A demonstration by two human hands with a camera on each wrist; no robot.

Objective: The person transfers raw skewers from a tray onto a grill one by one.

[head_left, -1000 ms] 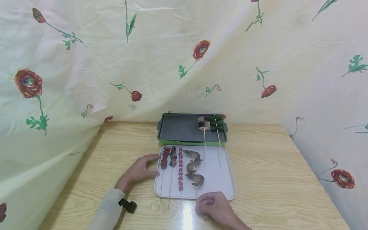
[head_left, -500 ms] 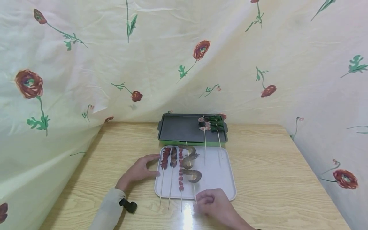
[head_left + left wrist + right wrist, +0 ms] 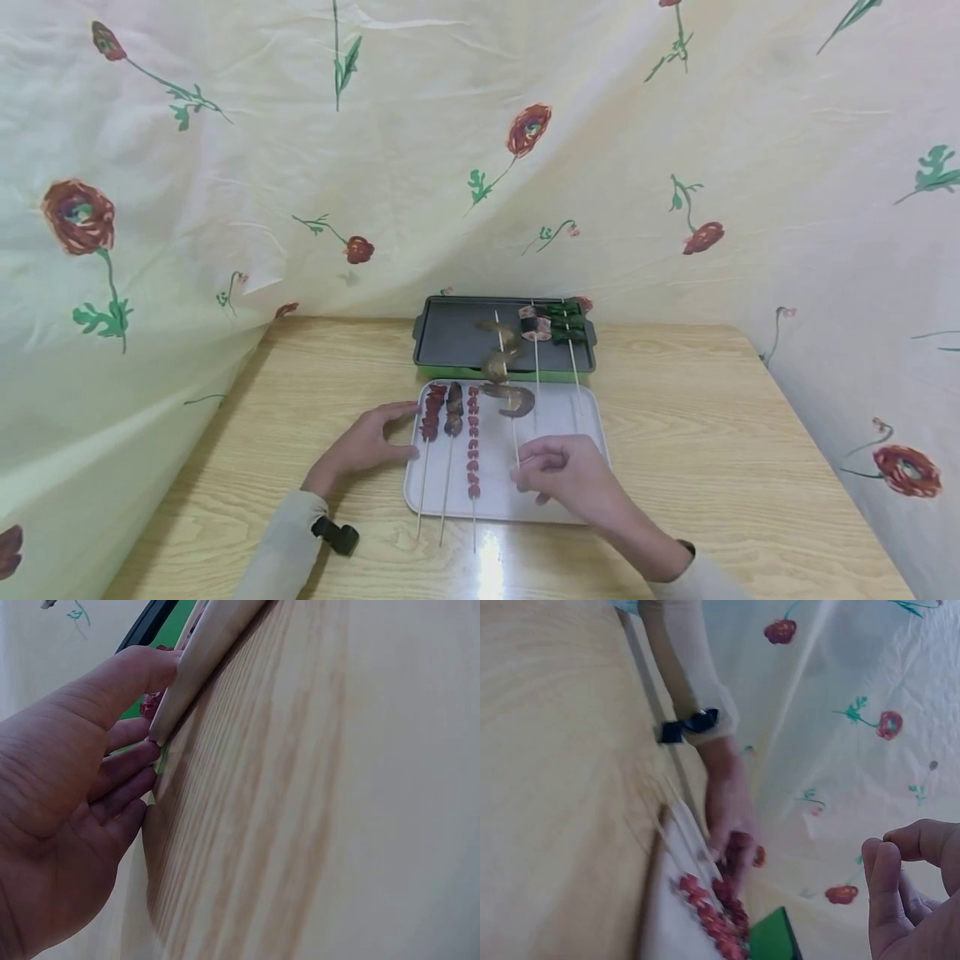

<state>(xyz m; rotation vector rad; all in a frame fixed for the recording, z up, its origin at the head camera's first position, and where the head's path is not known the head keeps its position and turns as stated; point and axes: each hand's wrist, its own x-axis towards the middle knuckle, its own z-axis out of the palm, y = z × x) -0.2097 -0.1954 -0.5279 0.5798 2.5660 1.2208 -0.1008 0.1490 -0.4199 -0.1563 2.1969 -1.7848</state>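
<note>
My right hand (image 3: 568, 472) pinches the bare lower end of a shrimp skewer (image 3: 519, 403) between thumb and fingers. The skewer's far end hangs over the dark griddle pan (image 3: 457, 333), while its lower part is above the white tray (image 3: 551, 508). At the tray's left edge rests my left hand (image 3: 366, 439), thumb and fingers spread; the left wrist view shows the thumb (image 3: 146, 671) and fingertips touching the rim. In the right wrist view the right hand (image 3: 919, 892) shows its pinched fingertips, but the skewer itself cannot be made out.
On the tray lie a red meat skewer (image 3: 431, 412), a brown skewer (image 3: 453, 410) and a skewer of small red pieces (image 3: 473, 442). A fish-like skewer (image 3: 534, 323) and a dark green skewer (image 3: 567, 321) lie at the griddle's right. Flowered cloth (image 3: 420, 167) hangs behind the table.
The right hand has lifted the shrimp skewer off the tray and carried it forward, so its tip now reaches over the griddle. The left hand has stayed at the tray's edge.
</note>
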